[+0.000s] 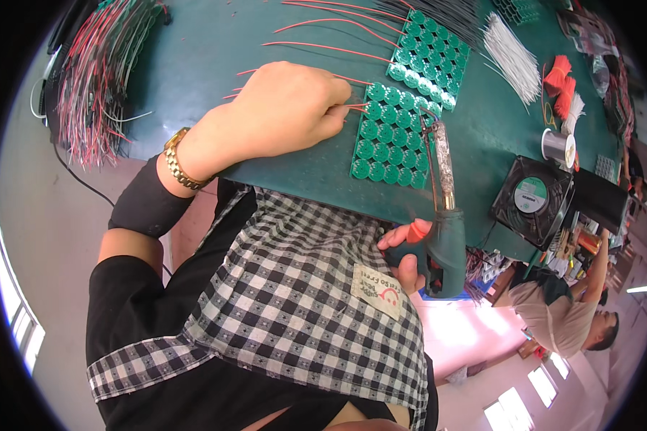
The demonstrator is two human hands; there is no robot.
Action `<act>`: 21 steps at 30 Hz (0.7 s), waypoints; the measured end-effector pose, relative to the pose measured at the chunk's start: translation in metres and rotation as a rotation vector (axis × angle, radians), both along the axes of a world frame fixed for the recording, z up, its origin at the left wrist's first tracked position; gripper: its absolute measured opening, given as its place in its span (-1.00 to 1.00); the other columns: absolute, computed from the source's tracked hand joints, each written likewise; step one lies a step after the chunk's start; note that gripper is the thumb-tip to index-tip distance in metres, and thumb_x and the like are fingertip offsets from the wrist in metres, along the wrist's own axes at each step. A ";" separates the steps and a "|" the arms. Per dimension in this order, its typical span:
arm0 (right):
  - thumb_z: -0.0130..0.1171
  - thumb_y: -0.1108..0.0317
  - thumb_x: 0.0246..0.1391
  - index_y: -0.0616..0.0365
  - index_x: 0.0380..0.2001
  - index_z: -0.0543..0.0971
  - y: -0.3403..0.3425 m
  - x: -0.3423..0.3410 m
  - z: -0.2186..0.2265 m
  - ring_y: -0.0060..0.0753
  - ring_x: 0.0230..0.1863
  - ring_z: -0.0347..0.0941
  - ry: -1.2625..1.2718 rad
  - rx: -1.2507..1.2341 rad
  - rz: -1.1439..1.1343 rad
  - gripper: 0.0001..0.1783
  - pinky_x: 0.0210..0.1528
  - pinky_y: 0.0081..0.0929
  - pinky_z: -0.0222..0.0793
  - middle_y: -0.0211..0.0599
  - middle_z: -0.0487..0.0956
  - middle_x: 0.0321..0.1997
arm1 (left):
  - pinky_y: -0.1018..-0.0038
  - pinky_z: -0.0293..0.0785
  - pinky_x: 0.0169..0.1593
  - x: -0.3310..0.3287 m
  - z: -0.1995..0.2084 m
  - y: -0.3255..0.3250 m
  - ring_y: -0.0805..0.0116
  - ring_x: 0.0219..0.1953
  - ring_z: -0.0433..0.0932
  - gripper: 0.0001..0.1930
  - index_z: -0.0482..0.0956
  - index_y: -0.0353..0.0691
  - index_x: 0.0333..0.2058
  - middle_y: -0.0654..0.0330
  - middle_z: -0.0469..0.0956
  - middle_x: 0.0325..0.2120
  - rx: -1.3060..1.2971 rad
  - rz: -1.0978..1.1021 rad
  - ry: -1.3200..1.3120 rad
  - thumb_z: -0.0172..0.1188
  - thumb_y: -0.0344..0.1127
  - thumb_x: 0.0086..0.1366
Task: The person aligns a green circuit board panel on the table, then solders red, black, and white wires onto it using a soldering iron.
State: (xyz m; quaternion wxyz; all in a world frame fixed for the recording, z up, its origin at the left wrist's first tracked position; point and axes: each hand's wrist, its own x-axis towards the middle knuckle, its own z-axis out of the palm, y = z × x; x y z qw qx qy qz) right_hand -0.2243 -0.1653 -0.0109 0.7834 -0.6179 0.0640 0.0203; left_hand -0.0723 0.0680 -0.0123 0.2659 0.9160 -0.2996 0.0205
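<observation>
Centrally on the dark green work mat (pixel 266 43), a panel of small round green circuit boards (pixel 389 136) is lying flat, several rows of discs joined in one sheet, with a second similar panel (pixel 428 59) lying just beyond it toward the far edge. Thin red wires (pixel 323 29) are fanning out from the panels across the mat. The left hand (pixel 284 111) is resting on the mat at the near panel's left edge, its fingers (pixel 331 115) curled almost closed and pinching the end of a red wire against one of the discs on that edge. The right hand (pixel 410 251) is wrapped around the dark green handle of a soldering iron (pixel 444 194), fingers closed firmly around it, one fingertip covered by an orange cot; the iron's shaft is reaching up over the table edge, with its tip sitting at the upper right corner of the near panel, apart from the disc the left hand is feeding. Judging from this, the step in hand is soldering wire leads to the discs one by one, and the next move seems to call for bringing tip and wire end together on the same pad while holding the wire steady. Farther out, a bundle of white wires (pixel 514 57), a spool of solder (pixel 557 147) and a small black fan (pixel 532 197) are sitting to the right, and a heap of mixed wires (pixel 101 79) is lying at the left.
</observation>
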 end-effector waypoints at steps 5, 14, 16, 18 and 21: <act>0.25 0.19 0.01 0.25 0.04 0.31 -0.003 -0.006 -0.002 -0.33 -0.31 0.37 -0.001 -0.007 -0.047 -0.40 -0.20 -0.35 0.33 -0.19 0.42 -0.33 | 0.52 0.32 -0.47 0.013 0.019 0.027 0.45 -0.61 0.33 -0.78 0.53 -0.32 -0.35 0.12 0.41 -0.66 -0.065 0.470 -0.031 0.10 -0.24 0.26; 0.25 0.21 -0.02 0.34 0.00 0.31 -0.036 -0.018 -0.016 -0.35 -0.30 0.39 0.028 -0.062 0.046 -0.40 -0.19 -0.39 0.33 -0.18 0.44 -0.33 | 0.64 0.31 -0.48 -0.021 0.023 -0.006 0.52 -0.59 0.37 -0.95 0.51 -0.28 -0.36 0.24 0.45 -0.57 -0.349 0.245 -0.117 0.11 -0.44 0.23; 0.24 0.22 -0.02 0.35 0.00 0.32 -0.039 -0.020 -0.011 -0.36 -0.30 0.39 0.120 -0.113 0.172 -0.41 -0.20 -0.42 0.33 -0.18 0.45 -0.32 | 0.59 0.31 -0.53 -0.030 0.010 -0.001 0.45 -0.63 0.37 -0.95 0.48 -0.28 -0.44 0.22 0.40 -0.61 -0.332 0.110 0.048 0.17 -0.47 0.15; 0.21 0.28 -0.04 0.34 -0.02 0.35 -0.038 -0.016 0.001 -0.38 -0.31 0.38 0.465 -0.229 0.163 -0.47 -0.22 -0.48 0.32 -0.18 0.46 -0.33 | 0.57 0.31 -0.55 -0.032 -0.002 -0.003 0.46 -0.64 0.37 -0.94 0.48 -0.27 -0.47 0.22 0.40 -0.62 -0.321 0.116 0.082 0.19 -0.48 0.11; -0.12 0.75 -0.14 0.26 0.05 0.28 -0.038 -0.006 0.004 -0.42 -0.15 0.35 0.131 -0.197 0.364 -0.43 0.05 -0.53 0.24 -0.19 0.42 -0.20 | 0.55 0.30 -0.57 -0.032 -0.010 -0.007 0.47 -0.66 0.37 -0.92 0.47 -0.26 -0.51 0.23 0.39 -0.64 -0.294 0.124 0.095 0.21 -0.48 0.07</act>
